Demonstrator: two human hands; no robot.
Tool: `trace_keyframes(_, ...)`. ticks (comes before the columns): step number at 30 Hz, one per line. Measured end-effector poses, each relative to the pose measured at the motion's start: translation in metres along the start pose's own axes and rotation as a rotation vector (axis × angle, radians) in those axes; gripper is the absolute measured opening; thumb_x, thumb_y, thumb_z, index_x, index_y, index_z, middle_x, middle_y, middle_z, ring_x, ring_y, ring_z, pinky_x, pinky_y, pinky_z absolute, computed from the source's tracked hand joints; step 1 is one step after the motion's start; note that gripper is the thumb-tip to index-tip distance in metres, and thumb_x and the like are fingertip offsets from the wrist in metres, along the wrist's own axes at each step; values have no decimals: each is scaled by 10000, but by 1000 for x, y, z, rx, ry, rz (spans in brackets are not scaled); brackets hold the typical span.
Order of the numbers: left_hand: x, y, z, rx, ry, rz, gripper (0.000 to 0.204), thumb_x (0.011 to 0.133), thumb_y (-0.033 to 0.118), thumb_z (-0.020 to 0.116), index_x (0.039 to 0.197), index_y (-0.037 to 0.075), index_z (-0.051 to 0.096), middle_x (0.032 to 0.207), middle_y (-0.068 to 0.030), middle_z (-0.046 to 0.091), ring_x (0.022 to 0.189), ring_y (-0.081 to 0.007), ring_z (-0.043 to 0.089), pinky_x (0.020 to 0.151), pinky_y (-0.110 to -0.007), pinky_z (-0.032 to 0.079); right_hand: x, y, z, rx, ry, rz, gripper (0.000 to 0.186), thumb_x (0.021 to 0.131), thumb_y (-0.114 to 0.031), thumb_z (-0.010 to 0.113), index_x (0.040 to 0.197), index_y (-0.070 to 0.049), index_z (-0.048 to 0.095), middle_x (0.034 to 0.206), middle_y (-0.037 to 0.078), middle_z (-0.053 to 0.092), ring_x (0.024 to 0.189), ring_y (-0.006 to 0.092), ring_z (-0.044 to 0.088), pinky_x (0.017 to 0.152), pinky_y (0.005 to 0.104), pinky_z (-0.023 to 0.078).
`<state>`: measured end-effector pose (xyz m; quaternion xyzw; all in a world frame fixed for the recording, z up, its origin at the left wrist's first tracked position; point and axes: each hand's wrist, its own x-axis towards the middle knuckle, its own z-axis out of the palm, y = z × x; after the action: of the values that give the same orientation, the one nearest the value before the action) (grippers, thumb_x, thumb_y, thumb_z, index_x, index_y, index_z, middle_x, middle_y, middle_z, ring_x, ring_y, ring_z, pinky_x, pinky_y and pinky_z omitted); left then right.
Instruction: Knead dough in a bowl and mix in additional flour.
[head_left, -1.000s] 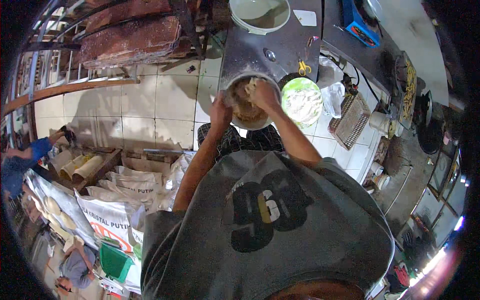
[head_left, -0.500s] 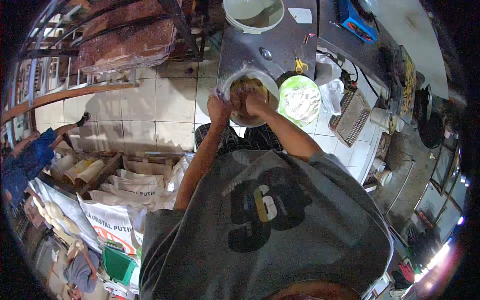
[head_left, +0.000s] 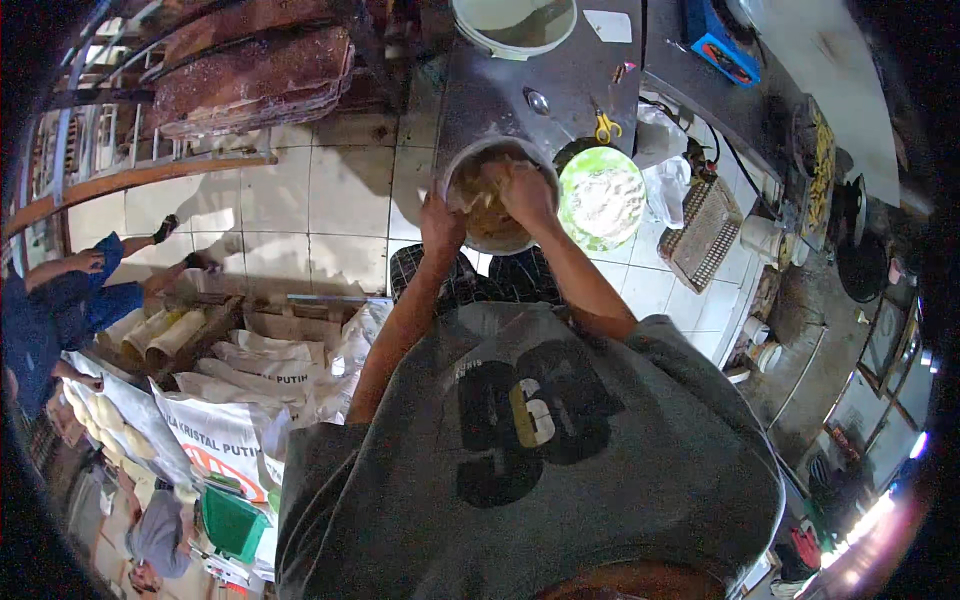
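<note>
A round bowl (head_left: 490, 230) with a brown, doughy mixture sits at the near end of the dark steel table (head_left: 470, 100). My left hand (head_left: 441, 215) is closed on the bowl's left rim. My right hand (head_left: 525, 190) is inside the bowl, fingers bent into pale, clumpy mixture, which hides their tips. Just right of the bowl is a green dish (head_left: 602, 198) of white flour. Yellow scissors (head_left: 607, 125) and a metal spoon (head_left: 536, 100) lie beyond, and a white bucket (head_left: 514, 45) stands at the far end.
Left are racks of brown trays (head_left: 250, 80) and white sacks (head_left: 215, 430). One person (head_left: 70, 300) walks at the far left; another (head_left: 160, 530) is at lower left near a green bin (head_left: 232, 520). Right stand a perforated crate (head_left: 700, 230) and a counter (head_left: 730, 120).
My right hand has moved about within the bowl, dipping down and coming back up slightly. The person at the far left has advanced rightward along the tiled floor.
</note>
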<state>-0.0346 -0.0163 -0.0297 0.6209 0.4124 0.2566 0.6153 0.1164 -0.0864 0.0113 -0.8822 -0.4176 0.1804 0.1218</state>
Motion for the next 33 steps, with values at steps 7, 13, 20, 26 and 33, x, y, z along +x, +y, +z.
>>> trace_keyframes(7, 1, 12, 2, 632, 5, 264, 553, 718, 189, 529, 1171, -82, 362, 994, -290, 499, 911, -419, 486, 804, -450, 389, -5, -10, 0, -62, -252, -411, 305, 726, -284, 547, 841, -5, 589, 846, 163, 594, 797, 316, 574, 724, 434, 453)
trace_keyframes(13, 8, 4, 0, 631, -95, 224, 620, 725, 310, 528, 1171, -85, 354, 1025, -297, 481, 942, -420, 473, 821, -450, 375, -6, -18, -22, -41, -66, -247, 393, 694, -324, 581, 941, -19, 570, 905, 167, 586, 742, 318, 579, 730, 421, 459)
trace_keyframes(20, 57, 16, -4, 562, -167, 289, 555, 699, 298, 584, 1112, -40, 430, 923, -232, 531, 882, -400, 496, 774, -452, 397, -11, 6, -7, 42, -603, -354, 438, 753, -303, 528, 1111, -55, 482, 1086, 192, 488, 1003, 340, 466, 897, 404, 344)
trace_keyframes(26, 49, 42, 0, 604, -22, 224, 467, 741, 243, 611, 1075, -44, 456, 941, -234, 544, 889, -390, 522, 774, -426, 421, -10, 75, 94, 215, -228, -407, 425, 768, -319, 505, 1108, -62, 507, 1061, 197, 523, 994, 345, 488, 884, 412, 360)
trace_keyframes(33, -8, 35, 13, 427, 261, -80, 503, 821, 369, 469, 1057, -74, 431, 944, -282, 519, 897, -415, 502, 786, -435, 395, -21, 8, 78, -131, -15, -464, 499, 726, -292, 572, 1128, -19, 461, 1104, 215, 490, 1036, 357, 455, 923, 413, 326)
